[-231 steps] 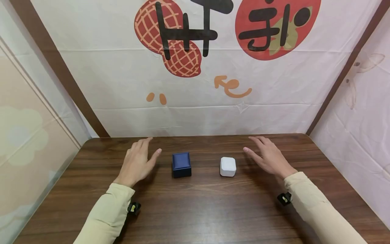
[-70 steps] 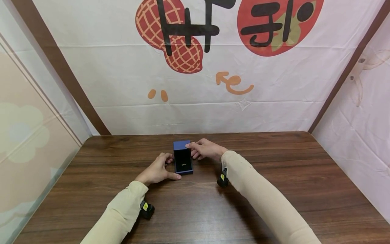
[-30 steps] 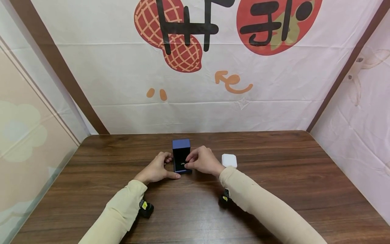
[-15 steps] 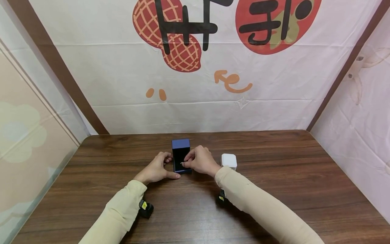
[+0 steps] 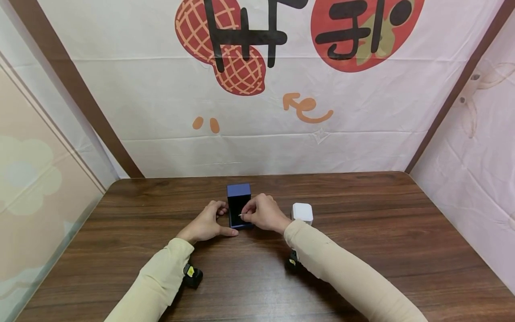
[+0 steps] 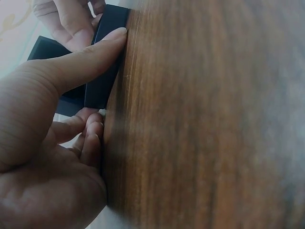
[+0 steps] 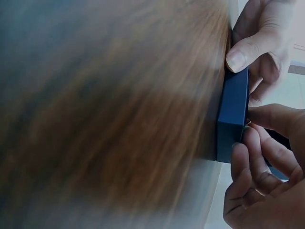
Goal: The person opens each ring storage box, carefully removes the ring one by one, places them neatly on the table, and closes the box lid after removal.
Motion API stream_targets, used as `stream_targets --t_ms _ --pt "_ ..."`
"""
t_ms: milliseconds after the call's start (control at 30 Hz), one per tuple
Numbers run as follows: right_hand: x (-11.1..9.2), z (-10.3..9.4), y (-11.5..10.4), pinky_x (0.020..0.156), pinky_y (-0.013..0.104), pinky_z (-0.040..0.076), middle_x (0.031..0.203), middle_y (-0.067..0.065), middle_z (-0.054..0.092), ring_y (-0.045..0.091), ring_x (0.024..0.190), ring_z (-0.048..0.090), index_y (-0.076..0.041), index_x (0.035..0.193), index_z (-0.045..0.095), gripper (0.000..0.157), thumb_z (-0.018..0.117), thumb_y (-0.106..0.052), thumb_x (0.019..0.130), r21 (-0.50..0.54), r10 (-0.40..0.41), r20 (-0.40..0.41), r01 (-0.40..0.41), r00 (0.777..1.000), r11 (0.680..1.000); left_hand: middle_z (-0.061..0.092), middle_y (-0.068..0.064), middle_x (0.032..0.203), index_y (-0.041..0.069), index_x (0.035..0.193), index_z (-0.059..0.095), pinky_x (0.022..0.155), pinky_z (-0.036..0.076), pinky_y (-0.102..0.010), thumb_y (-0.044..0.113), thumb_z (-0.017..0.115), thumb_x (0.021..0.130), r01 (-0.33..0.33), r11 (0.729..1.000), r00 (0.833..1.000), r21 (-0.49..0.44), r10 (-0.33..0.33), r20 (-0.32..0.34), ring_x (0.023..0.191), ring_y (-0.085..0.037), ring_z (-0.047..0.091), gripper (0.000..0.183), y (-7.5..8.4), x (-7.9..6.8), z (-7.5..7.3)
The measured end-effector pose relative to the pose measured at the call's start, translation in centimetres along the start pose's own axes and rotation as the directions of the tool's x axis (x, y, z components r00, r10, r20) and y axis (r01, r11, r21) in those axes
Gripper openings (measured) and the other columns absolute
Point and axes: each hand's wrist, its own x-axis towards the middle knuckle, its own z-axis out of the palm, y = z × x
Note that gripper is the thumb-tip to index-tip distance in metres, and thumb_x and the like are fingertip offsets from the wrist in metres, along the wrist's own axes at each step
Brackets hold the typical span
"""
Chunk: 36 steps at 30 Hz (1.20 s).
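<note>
A blue ring box stands on the table with its lid raised and its black inside facing me. My left hand holds the base, its thumb across the front and its fingers at the left side. In the left wrist view that thumb lies along the dark base. Inside the box, my right hand pinches a small shiny ring between thumb and fingertips. The fingers mostly cover the ring, and whether it still sits in its slot cannot be seen. In the right wrist view, the fingertips meet at the edge of the box.
A white rounded box, closed, stands right of the blue one, just behind my right wrist. The brown wooden table ends at a printed cloth wall behind both boxes.
Both hands began apart beside the closed boxes. The blue box was then opened, my right hand at its lid. That hand has since dropped to the ring and pinches it; the last half second shows little movement.
</note>
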Motion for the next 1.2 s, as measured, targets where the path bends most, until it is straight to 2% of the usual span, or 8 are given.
stream_targets --t_ms 433,733,967,1200 --pt "-0.2 -0.4 0.3 0.064 0.021 0.050 0.075 -0.007 0.070 0.004 0.068 0.061 -0.011 0.086 0.079 0.009 0.074 -0.004 0.091 0.066 -0.089 0.067 0.084 0.994 0.994 0.047 -0.023 0.128 -0.011 0.135 0.048 0.103 0.041 -0.051 0.022 0.094 0.074 -0.005 1.000 1.000 -0.007 0.005 0.000 0.116 -0.034 0.047 0.083 -0.1 0.0 0.1" --pt "-0.4 -1.2 -0.1 0.066 0.022 0.050 0.080 -0.006 0.071 0.005 0.069 0.060 -0.009 0.088 0.079 0.008 0.073 -0.005 0.093 0.119 -0.120 0.084 0.110 0.989 0.987 0.048 -0.022 0.128 -0.010 0.137 0.048 0.103 0.041 -0.050 0.023 0.093 0.075 -0.007 1.000 1.000 0.005 0.007 0.002 0.117 -0.034 0.048 0.084 0.0 -0.1 0.0" --pt "-1.2 -1.6 -0.4 0.066 0.022 0.050 0.077 -0.007 0.070 0.012 0.072 0.063 -0.012 0.085 0.078 0.009 0.074 -0.006 0.091 0.122 -0.130 0.105 0.117 0.986 0.986 0.047 -0.023 0.129 -0.011 0.137 0.047 0.103 0.041 -0.051 0.023 0.093 0.075 -0.001 1.000 1.000 0.005 0.001 0.003 0.117 -0.035 0.047 0.085 0.1 -0.1 0.0" --pt "-2.2 -1.5 -0.7 0.065 0.021 0.049 0.072 -0.010 0.065 0.007 0.069 0.060 -0.013 0.081 0.076 0.010 0.076 -0.006 0.088 0.075 -0.175 0.142 0.166 0.974 0.983 0.047 -0.023 0.129 -0.011 0.137 0.046 0.104 0.040 -0.051 0.023 0.093 0.075 -0.008 1.000 1.000 0.003 0.008 0.002 0.117 -0.035 0.047 0.085 0.1 -0.1 -0.1"
